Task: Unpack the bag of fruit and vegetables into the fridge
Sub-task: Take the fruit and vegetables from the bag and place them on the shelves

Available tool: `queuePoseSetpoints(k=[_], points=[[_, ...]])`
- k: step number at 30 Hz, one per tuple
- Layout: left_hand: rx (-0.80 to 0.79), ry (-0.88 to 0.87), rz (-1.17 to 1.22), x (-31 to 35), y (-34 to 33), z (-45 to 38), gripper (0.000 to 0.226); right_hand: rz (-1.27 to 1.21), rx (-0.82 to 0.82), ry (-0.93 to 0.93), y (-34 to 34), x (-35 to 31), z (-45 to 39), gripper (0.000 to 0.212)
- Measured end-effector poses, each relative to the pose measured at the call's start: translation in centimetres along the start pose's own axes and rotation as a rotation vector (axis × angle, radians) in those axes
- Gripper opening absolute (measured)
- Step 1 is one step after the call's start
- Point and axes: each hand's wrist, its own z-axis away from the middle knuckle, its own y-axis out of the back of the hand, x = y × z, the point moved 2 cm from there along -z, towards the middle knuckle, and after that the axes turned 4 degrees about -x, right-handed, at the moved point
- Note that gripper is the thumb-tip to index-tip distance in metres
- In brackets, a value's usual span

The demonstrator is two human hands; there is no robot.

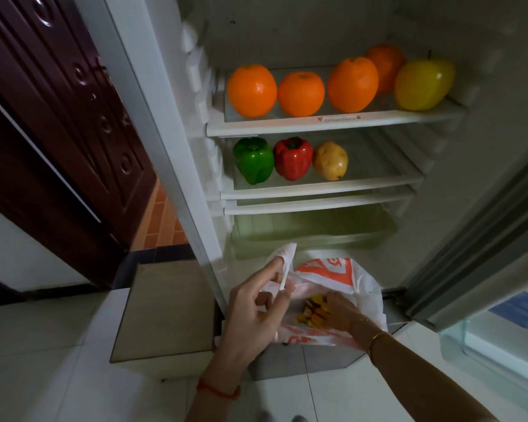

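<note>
left of the bag [345, 278], a dark carved door [52, 123] stands beside the open fridge [317, 35]. the left hand [253, 309] reaches up from below the bag, palm turned inward, thumb and forefinger pinching the bag's white handle while the other fingers curl loosely. the white and orange bag sits at the foot of the fridge, its mouth held open. the right hand [339, 309] angles in from the bag's right and is sunk inside it, fingers around yellow-orange produce [313, 309]; whether they grip it i cannot tell. above the bag, one shelf carries a green pepper [253, 159], red pepper [293, 158] and potato [329, 160]. higher still sit four oranges [252, 90] and a yellow apple [422, 85].
</note>
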Motion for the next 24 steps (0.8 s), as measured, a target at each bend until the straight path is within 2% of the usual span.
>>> queuePoseSetpoints(k=[2, 6, 9, 12, 16, 19, 24], points=[[-0.016, 0.008, -0.003, -0.5, 0.1, 0.0, 0.049, -0.042, 0.028, -0.059, -0.1, 0.1, 0.1, 0.043], [-0.057, 0.012, 0.014, -0.7, 0.3, 0.0, 0.051, -0.022, 0.039, 0.036, -0.5, -0.4, 0.6, 0.040], [-0.071, 0.020, 0.030, -0.7, 0.4, -0.3, 0.050, -0.179, 0.011, 0.064, -0.6, -0.8, 0.9, 0.052], [-0.079, 0.021, 0.040, -0.6, 0.5, -0.5, 0.051, -0.252, 0.007, 0.071, -0.7, -1.0, 0.8, 0.049], [-0.096, 0.024, 0.063, -0.1, 0.5, -0.6, 0.049, -0.140, 0.033, 0.045, -0.7, -2.3, 0.9, 0.040], [-0.084, 0.037, 0.064, -0.1, 0.7, -0.7, 0.044, 0.033, 0.014, 0.053, -0.9, -2.5, 0.3, 0.049], [-0.080, 0.079, 0.060, -0.4, 1.1, -0.7, 0.042, 0.010, 0.073, 0.113, 0.2, -4.2, 1.3, 0.035]])
